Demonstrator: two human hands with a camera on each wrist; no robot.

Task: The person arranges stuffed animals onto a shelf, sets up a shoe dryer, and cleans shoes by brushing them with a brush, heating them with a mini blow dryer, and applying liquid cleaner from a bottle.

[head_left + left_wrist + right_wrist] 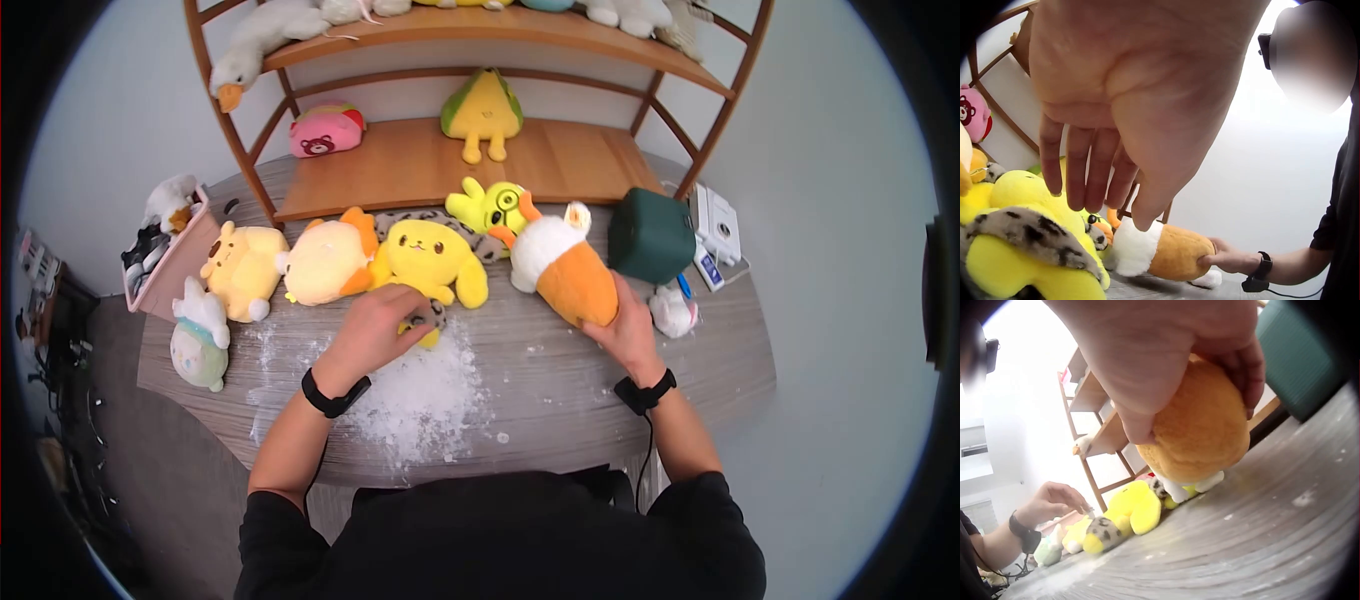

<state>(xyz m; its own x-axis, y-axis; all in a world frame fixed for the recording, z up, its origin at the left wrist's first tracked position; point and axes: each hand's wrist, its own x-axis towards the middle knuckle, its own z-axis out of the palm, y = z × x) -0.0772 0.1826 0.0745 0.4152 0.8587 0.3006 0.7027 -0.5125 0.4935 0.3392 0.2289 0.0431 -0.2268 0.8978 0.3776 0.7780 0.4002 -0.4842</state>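
My right hand [630, 335] grips the rounded orange end of an orange-and-white plush toy [578, 285], thumb on one side and fingers round the other. Its white end points away toward the shelf. My left hand [375, 325] is raised over the near side of a yellow plush toy [425, 255]; in the left wrist view its fingers [1079, 169] hang loosely with nothing between them. Below that hand lies a black-spotted grey piece with a yellow end [1104, 535], partly hidden in the head view. Behind the yellow toy shows more spotted plush [385, 222].
White powder [425, 400] covers the table's front middle. Left stand more plush toys [245, 270] and a pink bin [175, 255]. A wooden shelf [380, 160] holds toys behind. Right are a dark green box [650, 235], a small white plush [672, 312] and a white device [715, 225].
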